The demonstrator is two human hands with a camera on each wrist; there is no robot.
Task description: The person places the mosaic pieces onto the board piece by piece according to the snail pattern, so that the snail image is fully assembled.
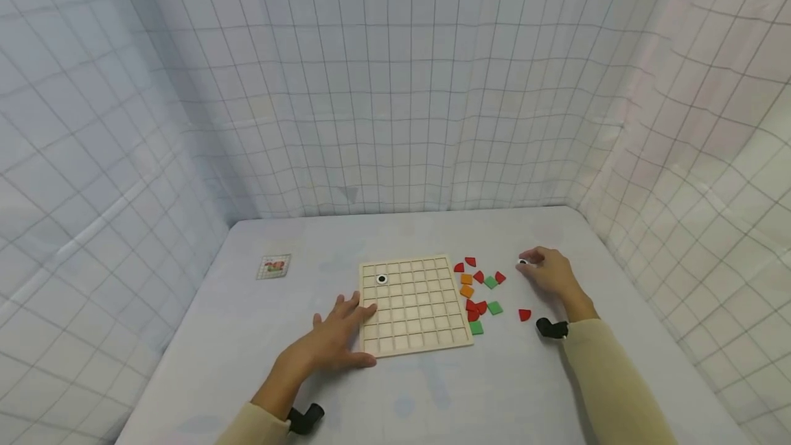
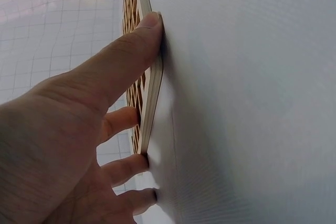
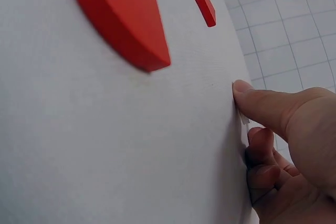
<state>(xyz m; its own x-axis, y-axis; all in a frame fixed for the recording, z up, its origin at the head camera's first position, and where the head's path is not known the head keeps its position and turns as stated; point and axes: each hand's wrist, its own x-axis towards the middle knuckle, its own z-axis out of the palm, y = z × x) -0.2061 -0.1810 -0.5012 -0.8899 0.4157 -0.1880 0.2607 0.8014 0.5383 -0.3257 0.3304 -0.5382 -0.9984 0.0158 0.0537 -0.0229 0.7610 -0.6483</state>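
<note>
A pale wooden grid board (image 1: 415,314) lies on the table, with one white square tile (image 1: 378,283) bearing a black dot in its upper left part. My left hand (image 1: 327,340) rests at the board's left side, fingers spread; one finger reaches onto the grid and the thumb (image 2: 134,43) touches the near corner's edge. Over at the right, my right hand (image 1: 553,272) pinches a second white tile with a black dot (image 1: 522,262) between thumb and fingers, at the table surface. In the right wrist view only a thin edge of that tile (image 3: 244,118) shows.
Red quarter-round pieces (image 1: 524,314), green squares (image 1: 495,307) and orange squares (image 1: 466,291) lie scattered right of the board. A small card with a gridded coloured picture (image 1: 274,266) lies at the far left. White gridded curtains (image 1: 408,88) surround the table.
</note>
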